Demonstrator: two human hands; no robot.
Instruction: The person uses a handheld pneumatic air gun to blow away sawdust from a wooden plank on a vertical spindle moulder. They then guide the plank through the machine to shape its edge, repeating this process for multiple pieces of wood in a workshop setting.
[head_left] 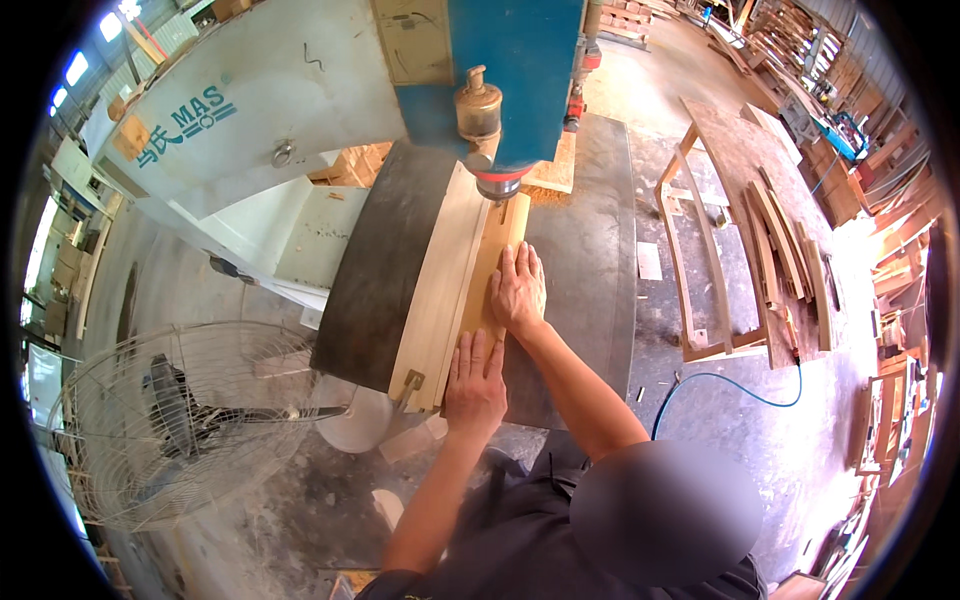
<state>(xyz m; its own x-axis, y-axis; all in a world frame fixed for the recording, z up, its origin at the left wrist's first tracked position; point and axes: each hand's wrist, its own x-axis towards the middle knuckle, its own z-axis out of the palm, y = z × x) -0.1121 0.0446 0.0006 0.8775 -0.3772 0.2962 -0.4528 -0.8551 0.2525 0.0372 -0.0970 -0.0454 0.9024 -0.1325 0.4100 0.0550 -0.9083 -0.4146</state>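
Observation:
My left hand (475,390) lies with its fingers stretched forward on the near end of a yellowish wooden board (484,268). Farther up that board, my right hand (520,292) rests flat along its right side, fingers pointing away from me. The board's far part runs beneath the head of a woodworking machine, close to a red-rimmed metal part (500,184); any cutter or blade there is hidden. A paler straight wooden strip (430,290) lies along the board's left side on the dark metal machine table (370,270). Near that strip's front end sits a small metal clamp (413,380).
The machine's white body (300,90) and blue head (515,70) rise ahead. A wire-caged fan (185,425) stands at left. On the right, a wooden bench (735,180) bears several narrow wood strips (785,245), and a blue hose (730,380) trails near it. Sawdust lies by the head.

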